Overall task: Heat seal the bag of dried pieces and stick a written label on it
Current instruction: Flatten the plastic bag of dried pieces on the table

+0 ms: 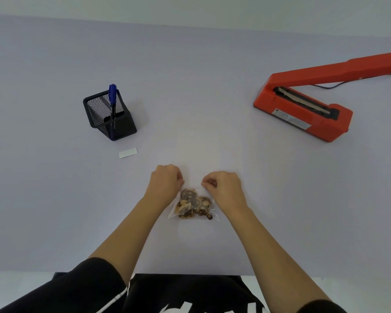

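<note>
A small clear plastic bag (193, 205) of brown dried pieces lies on the table in front of me. My left hand (165, 180) pinches the bag's far left top corner. My right hand (224, 185) pinches its far right top corner. The bag's open top edge between my fingers is nearly invisible. A red heat sealer (303, 114) stands at the right with its arm raised. A blank white label (128, 152) lies on the table to the left, near a black mesh pen holder (110, 115) with a blue pen (112, 96) in it.
The pale table (190, 86) stretches wide around the bag. The sealer's black cable (339, 84) runs off to the right edge. The table's near edge lies just above my dark shirt at the bottom.
</note>
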`<state>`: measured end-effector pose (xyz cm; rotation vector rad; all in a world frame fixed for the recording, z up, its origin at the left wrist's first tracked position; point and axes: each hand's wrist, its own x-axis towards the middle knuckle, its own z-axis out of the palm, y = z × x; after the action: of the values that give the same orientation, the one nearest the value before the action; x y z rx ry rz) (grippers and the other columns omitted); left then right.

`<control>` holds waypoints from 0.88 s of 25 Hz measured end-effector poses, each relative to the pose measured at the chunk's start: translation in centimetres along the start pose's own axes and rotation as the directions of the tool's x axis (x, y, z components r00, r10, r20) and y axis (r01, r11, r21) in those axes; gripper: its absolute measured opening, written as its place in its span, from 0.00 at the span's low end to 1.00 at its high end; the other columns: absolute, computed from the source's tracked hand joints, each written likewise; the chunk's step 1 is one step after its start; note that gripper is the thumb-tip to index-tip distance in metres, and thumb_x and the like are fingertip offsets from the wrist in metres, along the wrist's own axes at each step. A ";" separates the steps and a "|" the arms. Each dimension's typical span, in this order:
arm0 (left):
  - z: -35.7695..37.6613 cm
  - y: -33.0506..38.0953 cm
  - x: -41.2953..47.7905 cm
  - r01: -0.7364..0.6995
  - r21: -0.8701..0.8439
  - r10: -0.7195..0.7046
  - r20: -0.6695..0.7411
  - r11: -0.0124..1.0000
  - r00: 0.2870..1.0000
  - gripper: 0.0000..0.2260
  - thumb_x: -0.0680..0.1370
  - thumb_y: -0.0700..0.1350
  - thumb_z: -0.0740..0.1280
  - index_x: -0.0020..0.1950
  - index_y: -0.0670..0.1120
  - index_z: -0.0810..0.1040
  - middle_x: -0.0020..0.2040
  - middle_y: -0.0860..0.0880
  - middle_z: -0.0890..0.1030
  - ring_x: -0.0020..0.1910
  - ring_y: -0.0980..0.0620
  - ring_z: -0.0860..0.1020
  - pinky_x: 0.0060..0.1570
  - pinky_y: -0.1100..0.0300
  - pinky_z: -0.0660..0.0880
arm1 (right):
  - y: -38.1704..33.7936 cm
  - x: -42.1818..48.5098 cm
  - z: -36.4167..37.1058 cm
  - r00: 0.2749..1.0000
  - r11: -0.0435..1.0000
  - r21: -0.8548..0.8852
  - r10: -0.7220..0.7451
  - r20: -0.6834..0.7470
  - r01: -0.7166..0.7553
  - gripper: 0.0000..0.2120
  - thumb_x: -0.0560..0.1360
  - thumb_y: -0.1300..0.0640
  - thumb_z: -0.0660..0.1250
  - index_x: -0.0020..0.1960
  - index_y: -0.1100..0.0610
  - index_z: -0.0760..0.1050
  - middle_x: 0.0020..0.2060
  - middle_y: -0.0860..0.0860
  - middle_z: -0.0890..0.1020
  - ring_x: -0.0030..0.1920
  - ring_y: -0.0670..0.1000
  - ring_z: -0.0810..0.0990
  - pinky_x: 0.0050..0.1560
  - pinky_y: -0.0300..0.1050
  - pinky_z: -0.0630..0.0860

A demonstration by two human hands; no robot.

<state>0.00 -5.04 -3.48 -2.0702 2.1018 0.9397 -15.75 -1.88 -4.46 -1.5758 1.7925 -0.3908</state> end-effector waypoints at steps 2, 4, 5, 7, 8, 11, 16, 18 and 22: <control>-0.1 -0.4 0.0 -0.047 0.012 0.047 0.008 0.999 0.999 0.08 0.77 0.41 0.64 0.51 0.41 0.81 0.48 0.44 0.83 0.49 0.45 0.78 0.48 0.57 0.73 | -0.1 -0.1 0.0 1.000 1.000 -0.026 -0.013 0.000 0.013 0.06 0.73 0.59 0.68 0.47 0.58 0.83 0.41 0.53 0.85 0.42 0.50 0.82 0.48 0.43 0.79; -0.1 -0.8 -0.1 -0.170 -0.034 0.170 0.024 0.985 0.985 0.07 0.77 0.38 0.63 0.51 0.41 0.80 0.49 0.44 0.81 0.49 0.45 0.77 0.50 0.55 0.74 | -0.2 -0.1 0.1 0.999 0.997 -0.073 -0.036 0.014 0.037 0.06 0.74 0.60 0.67 0.47 0.58 0.83 0.40 0.54 0.85 0.41 0.52 0.82 0.46 0.45 0.79; -0.1 -1.0 -0.1 -0.243 -0.053 0.246 0.039 0.968 0.969 0.08 0.77 0.37 0.63 0.51 0.41 0.81 0.50 0.44 0.80 0.50 0.45 0.77 0.51 0.55 0.74 | -0.4 -0.1 0.1 0.999 0.994 -0.097 -0.046 0.025 0.048 0.07 0.75 0.61 0.66 0.48 0.58 0.83 0.40 0.55 0.85 0.42 0.53 0.82 0.46 0.46 0.79; -0.2 -1.5 0.0 -0.340 -0.054 0.344 0.085 0.939 0.935 0.09 0.77 0.36 0.63 0.51 0.41 0.82 0.51 0.44 0.79 0.50 0.46 0.76 0.52 0.57 0.73 | -0.6 0.1 0.2 0.998 0.993 -0.106 -0.042 0.036 0.046 0.09 0.75 0.62 0.65 0.52 0.58 0.81 0.44 0.56 0.85 0.45 0.54 0.82 0.49 0.46 0.78; -0.3 -1.6 0.0 -0.349 -0.058 0.354 0.105 0.935 0.929 0.09 0.76 0.36 0.63 0.50 0.42 0.82 0.51 0.45 0.79 0.50 0.48 0.76 0.51 0.60 0.72 | -0.7 0.1 0.2 0.999 0.995 -0.095 -0.030 0.038 0.034 0.11 0.75 0.62 0.64 0.54 0.57 0.81 0.45 0.55 0.85 0.46 0.53 0.82 0.50 0.44 0.78; -0.5 -1.3 0.0 -0.297 -0.106 0.309 0.117 0.949 0.944 0.07 0.74 0.38 0.65 0.48 0.43 0.83 0.48 0.47 0.79 0.45 0.52 0.75 0.47 0.64 0.71 | -0.8 0.2 0.1 0.999 0.999 -0.044 0.000 0.035 0.001 0.11 0.73 0.60 0.66 0.54 0.56 0.81 0.45 0.53 0.85 0.45 0.51 0.82 0.52 0.45 0.78; -0.5 -0.3 0.1 -0.210 -0.094 0.221 0.122 0.973 0.968 0.07 0.74 0.45 0.68 0.47 0.43 0.82 0.47 0.47 0.78 0.46 0.50 0.77 0.48 0.59 0.74 | -1.1 0.2 0.2 0.998 0.998 -0.017 0.053 0.030 -0.052 0.14 0.70 0.52 0.72 0.54 0.56 0.81 0.44 0.52 0.85 0.45 0.49 0.82 0.52 0.44 0.78; -0.3 0.3 0.2 -0.181 -0.045 0.185 0.121 0.983 0.975 0.08 0.74 0.44 0.68 0.49 0.42 0.81 0.49 0.45 0.78 0.48 0.48 0.77 0.49 0.58 0.74 | -1.2 0.2 0.3 0.998 0.997 -0.060 0.043 0.038 -0.041 0.13 0.71 0.53 0.72 0.54 0.56 0.81 0.44 0.52 0.85 0.46 0.50 0.82 0.52 0.45 0.78; -0.1 1.3 0.2 -0.162 0.058 0.155 0.110 0.985 0.982 0.08 0.76 0.42 0.65 0.52 0.41 0.81 0.52 0.43 0.78 0.51 0.45 0.77 0.46 0.61 0.68 | -1.2 0.0 0.4 0.996 0.989 -0.144 -0.018 0.083 0.030 0.07 0.73 0.54 0.69 0.48 0.55 0.83 0.42 0.53 0.85 0.44 0.52 0.82 0.48 0.48 0.79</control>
<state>-1.19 -5.35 -2.92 -1.8031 2.2367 0.9594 -14.54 -2.01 -3.96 -1.6903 1.7740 -0.2074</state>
